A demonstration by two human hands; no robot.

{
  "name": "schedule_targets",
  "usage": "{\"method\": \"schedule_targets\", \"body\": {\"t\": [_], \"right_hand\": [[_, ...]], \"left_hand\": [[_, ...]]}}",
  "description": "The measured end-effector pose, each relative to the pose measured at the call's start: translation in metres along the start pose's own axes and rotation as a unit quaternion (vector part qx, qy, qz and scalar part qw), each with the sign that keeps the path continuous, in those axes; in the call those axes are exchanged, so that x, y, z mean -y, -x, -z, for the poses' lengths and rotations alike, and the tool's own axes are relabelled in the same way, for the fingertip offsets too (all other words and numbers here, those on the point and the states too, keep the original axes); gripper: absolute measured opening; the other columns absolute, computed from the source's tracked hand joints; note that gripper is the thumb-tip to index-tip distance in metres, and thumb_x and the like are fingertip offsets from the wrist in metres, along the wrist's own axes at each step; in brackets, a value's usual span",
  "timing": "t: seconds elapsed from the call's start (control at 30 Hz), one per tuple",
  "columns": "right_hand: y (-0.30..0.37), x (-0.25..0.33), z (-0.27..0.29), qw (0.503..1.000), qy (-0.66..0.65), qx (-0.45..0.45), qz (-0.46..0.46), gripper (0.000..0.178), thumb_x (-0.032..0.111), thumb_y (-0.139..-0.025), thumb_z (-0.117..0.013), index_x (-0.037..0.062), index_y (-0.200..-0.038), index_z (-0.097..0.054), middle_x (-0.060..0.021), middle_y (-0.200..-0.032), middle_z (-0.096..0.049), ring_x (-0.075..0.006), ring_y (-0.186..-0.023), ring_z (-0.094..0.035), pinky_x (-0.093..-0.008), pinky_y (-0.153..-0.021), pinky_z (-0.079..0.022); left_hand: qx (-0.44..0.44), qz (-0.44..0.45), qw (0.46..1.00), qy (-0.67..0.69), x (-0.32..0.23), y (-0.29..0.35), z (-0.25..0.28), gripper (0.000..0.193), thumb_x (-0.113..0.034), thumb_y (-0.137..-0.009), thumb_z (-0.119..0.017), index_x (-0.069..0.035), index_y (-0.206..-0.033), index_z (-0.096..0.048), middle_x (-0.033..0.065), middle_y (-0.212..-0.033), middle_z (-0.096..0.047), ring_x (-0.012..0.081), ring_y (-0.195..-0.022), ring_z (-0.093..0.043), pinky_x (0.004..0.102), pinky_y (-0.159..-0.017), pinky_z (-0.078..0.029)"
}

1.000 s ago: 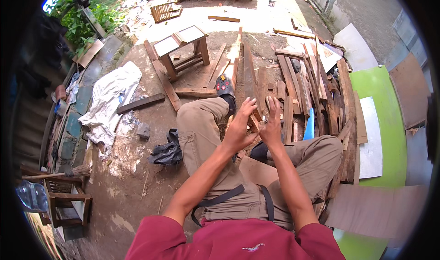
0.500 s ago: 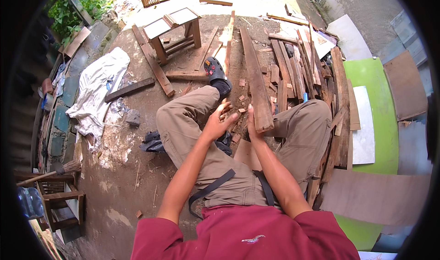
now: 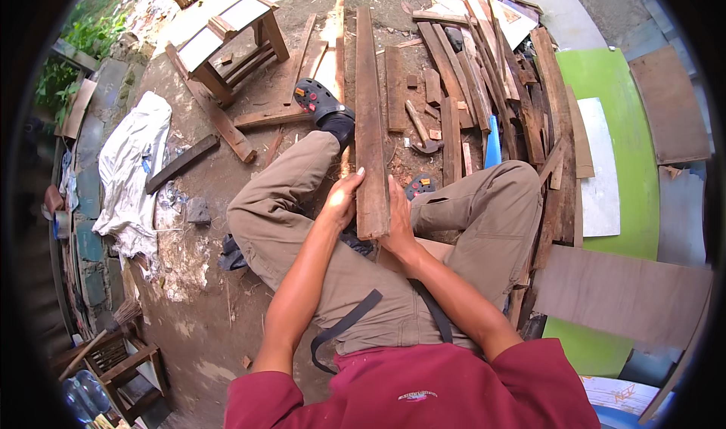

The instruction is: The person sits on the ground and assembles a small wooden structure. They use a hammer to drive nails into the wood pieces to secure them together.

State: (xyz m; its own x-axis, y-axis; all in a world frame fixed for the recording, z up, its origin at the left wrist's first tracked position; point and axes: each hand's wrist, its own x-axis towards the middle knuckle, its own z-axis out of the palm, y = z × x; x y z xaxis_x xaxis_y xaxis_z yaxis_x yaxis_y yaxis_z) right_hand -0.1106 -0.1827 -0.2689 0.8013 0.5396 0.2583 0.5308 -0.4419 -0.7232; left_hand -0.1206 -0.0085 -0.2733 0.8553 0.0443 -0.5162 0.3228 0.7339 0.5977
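A long, dark brown wooden plank (image 3: 370, 126) points away from me, its near end above my lap. My left hand (image 3: 344, 200) grips its left edge, with the thumb along the side. My right hand (image 3: 398, 216) holds the opposite edge close to the near end; some of its fingers are hidden behind the wood. Right of the plank, a claw hammer (image 3: 420, 130) with a wooden handle lies on the ground. Near it are short wood pieces (image 3: 432, 87) and a blue-handled tool (image 3: 493, 143), whose other end I cannot make out.
Stacked timber (image 3: 522, 104) lies to the right, beside a green board (image 3: 616, 149). At the far left stands a small white-topped wooden table (image 3: 227, 32). A white cloth (image 3: 132, 179) and a dark wood bar (image 3: 181, 163) lie left. My clog (image 3: 324, 102) rests beside the plank.
My left hand, open and apart from the plank before, has closed on its left edge. The plank has shifted left between both hands. The hammer has come into sight.
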Motion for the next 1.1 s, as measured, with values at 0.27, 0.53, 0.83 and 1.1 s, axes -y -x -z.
{"method": "schedule_targets", "body": {"t": [0.27,0.53,0.83,1.1], "right_hand": [[-0.062,-0.121,0.039,0.960,-0.040,0.062,-0.270,0.040,0.006,-0.086,-0.072,-0.0027,-0.125,-0.065,-0.0252,-0.124,-0.065,-0.0397,-0.117,-0.063,-0.0452,-0.101,-0.050],[-0.089,-0.321,0.074,0.917,0.166,-0.007,-0.363,0.076,0.033,-0.087,-0.080,-0.0108,-0.140,-0.046,-0.0300,-0.137,-0.056,-0.0446,-0.127,-0.056,-0.0483,-0.108,-0.046],[-0.099,-0.351,0.039,0.891,0.250,0.034,-0.378,0.070,0.032,-0.085,-0.082,-0.0045,-0.137,-0.052,-0.0213,-0.131,-0.053,-0.0375,-0.127,-0.051,-0.0487,-0.108,-0.040],[-0.108,-0.355,0.038,0.882,0.211,0.001,-0.421,0.049,0.024,-0.086,-0.079,0.0001,-0.123,-0.059,-0.0175,-0.127,-0.057,-0.0341,-0.121,-0.055,-0.0487,-0.102,-0.042]], "left_hand": [[-0.118,0.075,0.990,0.012,0.021,-0.004,0.027,0.039,-0.030,-0.103,-0.062,-0.006,-0.133,-0.057,0.0105,-0.120,-0.069,0.0257,-0.108,-0.069,0.0440,-0.094,-0.057],[-0.166,0.091,0.979,-0.072,0.024,-0.010,0.011,0.056,-0.038,-0.105,-0.061,-0.003,-0.147,-0.048,0.0096,-0.136,-0.062,0.0202,-0.122,-0.062,0.0365,-0.102,-0.051],[-0.219,0.127,0.952,-0.170,0.030,-0.009,0.019,0.051,-0.042,-0.106,-0.059,-0.002,-0.138,-0.058,0.0084,-0.125,-0.069,0.0191,-0.112,-0.067,0.0363,-0.097,-0.054],[-0.272,0.115,0.954,-0.061,0.017,-0.005,-0.001,0.053,-0.050,-0.105,-0.055,-0.007,-0.137,-0.060,0.0105,-0.124,-0.070,0.0252,-0.109,-0.070,0.0418,-0.092,-0.058]]}}
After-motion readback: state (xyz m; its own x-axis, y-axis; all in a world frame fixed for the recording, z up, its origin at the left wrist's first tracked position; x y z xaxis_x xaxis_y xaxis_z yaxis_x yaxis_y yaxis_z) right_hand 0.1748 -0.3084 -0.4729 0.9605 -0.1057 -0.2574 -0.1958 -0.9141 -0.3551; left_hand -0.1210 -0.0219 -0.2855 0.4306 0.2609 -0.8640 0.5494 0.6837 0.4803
